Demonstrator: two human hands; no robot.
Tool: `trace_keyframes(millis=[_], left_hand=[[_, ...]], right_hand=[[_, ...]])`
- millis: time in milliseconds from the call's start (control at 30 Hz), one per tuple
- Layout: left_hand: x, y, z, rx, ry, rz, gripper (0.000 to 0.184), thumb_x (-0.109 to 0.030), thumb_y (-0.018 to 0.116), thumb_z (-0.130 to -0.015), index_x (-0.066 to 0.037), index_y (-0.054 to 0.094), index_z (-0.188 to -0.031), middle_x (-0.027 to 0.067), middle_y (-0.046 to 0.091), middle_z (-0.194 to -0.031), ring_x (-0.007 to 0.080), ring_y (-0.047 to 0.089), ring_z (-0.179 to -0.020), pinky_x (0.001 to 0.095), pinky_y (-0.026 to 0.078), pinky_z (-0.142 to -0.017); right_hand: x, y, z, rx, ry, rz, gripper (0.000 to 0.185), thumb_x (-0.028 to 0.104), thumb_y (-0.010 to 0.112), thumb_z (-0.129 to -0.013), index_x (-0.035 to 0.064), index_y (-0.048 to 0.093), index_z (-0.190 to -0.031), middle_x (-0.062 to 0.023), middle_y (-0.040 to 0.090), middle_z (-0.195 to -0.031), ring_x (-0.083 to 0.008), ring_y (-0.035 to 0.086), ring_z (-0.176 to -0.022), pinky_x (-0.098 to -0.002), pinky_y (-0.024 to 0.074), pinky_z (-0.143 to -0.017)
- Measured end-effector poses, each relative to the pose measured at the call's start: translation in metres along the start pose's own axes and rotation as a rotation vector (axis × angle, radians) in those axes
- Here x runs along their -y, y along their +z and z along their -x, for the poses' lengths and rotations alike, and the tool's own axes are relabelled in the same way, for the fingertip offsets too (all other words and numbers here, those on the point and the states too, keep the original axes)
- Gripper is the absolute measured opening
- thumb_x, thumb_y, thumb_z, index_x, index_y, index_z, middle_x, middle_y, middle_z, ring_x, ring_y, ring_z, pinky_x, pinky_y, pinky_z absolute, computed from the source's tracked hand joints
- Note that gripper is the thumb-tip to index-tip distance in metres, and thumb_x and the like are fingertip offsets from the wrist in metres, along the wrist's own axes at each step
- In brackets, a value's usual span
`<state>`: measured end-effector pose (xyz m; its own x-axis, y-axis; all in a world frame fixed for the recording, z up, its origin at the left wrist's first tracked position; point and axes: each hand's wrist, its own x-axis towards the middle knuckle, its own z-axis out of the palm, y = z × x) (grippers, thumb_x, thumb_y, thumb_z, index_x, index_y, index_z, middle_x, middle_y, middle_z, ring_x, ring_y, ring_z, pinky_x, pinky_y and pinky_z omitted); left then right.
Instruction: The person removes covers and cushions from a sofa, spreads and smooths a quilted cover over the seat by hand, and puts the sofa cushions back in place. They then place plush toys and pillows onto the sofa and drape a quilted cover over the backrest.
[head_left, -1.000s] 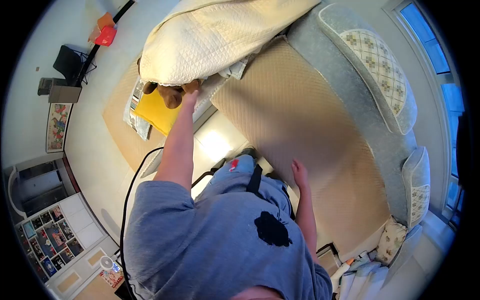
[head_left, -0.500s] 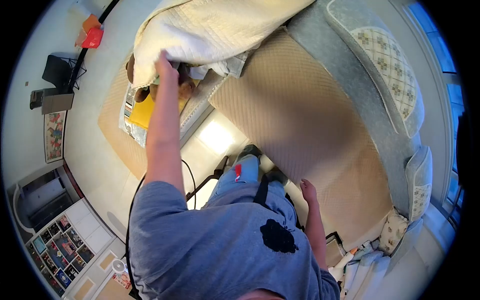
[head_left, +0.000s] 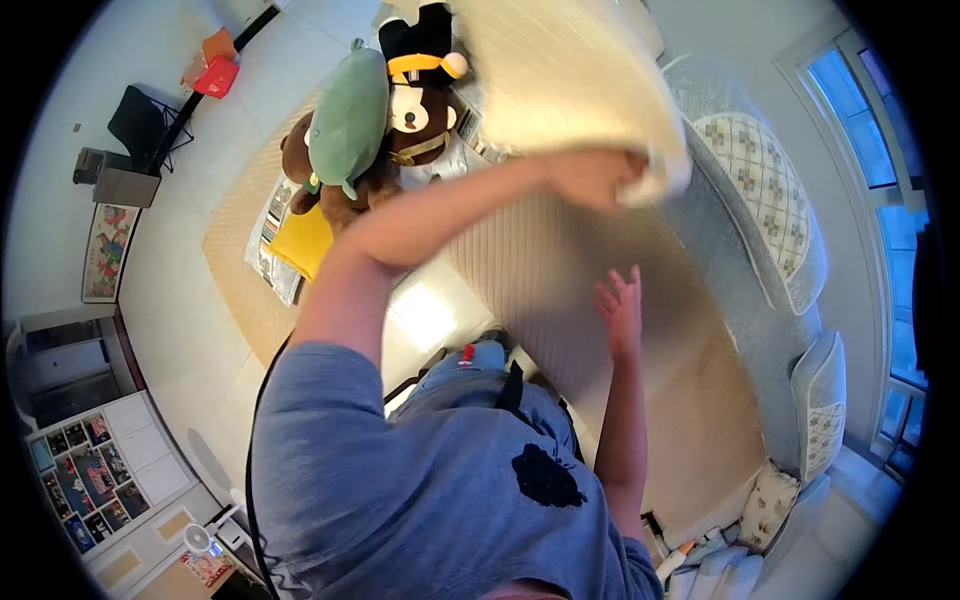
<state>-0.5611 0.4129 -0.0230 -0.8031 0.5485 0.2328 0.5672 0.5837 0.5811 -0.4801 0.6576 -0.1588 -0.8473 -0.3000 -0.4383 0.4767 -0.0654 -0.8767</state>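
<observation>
Gripping the edge of the cream quilted blanket [head_left: 560, 80], the left hand [head_left: 598, 180] is closed on the fabric, to the right of the green plush toy [head_left: 348, 115]. The right hand [head_left: 622, 312] is unfolded, fingers apart, holding nothing, lower right of that toy. Count: one blanket; three plush toys, comprising the green one, one brown plush animal [head_left: 297, 150] partly under it and one black-suited plush toy [head_left: 412, 88] on its right; one yellow cushion [head_left: 300, 242] below it; two pattern-panelled sofa back cushions [head_left: 765, 190] farther right.

Pale floor [head_left: 175, 270], bright glare [head_left: 428, 312]; bluish windows [head_left: 905, 290] beyond grey sofa [head_left: 720, 265]; filled shelves [head_left: 95, 485].
</observation>
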Motion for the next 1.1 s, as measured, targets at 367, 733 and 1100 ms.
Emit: trace_keyframes(millis=[367, 733, 1100], left_hand=[[-0.017, 0.141, 0.080, 0.349, 0.136, -0.156, 0.025, -0.020, 0.062, -0.058, -0.005, 0.059, -0.079, 0.0149, 0.057, -0.090, 0.0311, 0.052, -0.088, 0.0389, 0.041, -0.078], [-0.010, 0.174, 0.110, -0.155, -0.687, 0.387, 0.039, -0.023, 0.060, -0.072, -0.005, 0.053, -0.105, 0.0173, 0.060, -0.091, 0.0298, 0.058, -0.085, 0.0369, 0.045, -0.075], [0.084, -0.186, -0.011, -0.942, -0.175, 0.455, 0.042, -0.035, 0.035, -0.088, -0.001, 0.051, -0.108, 0.0156, 0.053, -0.107, 0.0246, 0.055, -0.087, 0.0348, 0.046, -0.073]], right_hand=[[-0.018, 0.012, -0.027, -0.097, 0.025, -0.240, 0.043, 0.011, 0.054, -0.079, -0.0005, 0.039, -0.118, -0.0072, 0.050, -0.108, -0.0184, 0.049, -0.096, -0.0304, 0.0405, -0.080], [0.010, 0.052, -0.004, -0.024, -0.527, 0.691, 0.027, 0.015, 0.056, -0.074, 0.0047, 0.057, -0.099, -0.0159, 0.054, -0.098, -0.0301, 0.052, -0.090, -0.0358, 0.0404, -0.078], [0.022, -0.012, 0.023, -0.144, -0.580, 0.535, 0.036, 0.021, 0.052, -0.081, 0.0086, 0.049, -0.115, -0.0128, 0.053, -0.098, -0.0190, 0.053, -0.079, -0.0298, 0.0423, -0.071]])
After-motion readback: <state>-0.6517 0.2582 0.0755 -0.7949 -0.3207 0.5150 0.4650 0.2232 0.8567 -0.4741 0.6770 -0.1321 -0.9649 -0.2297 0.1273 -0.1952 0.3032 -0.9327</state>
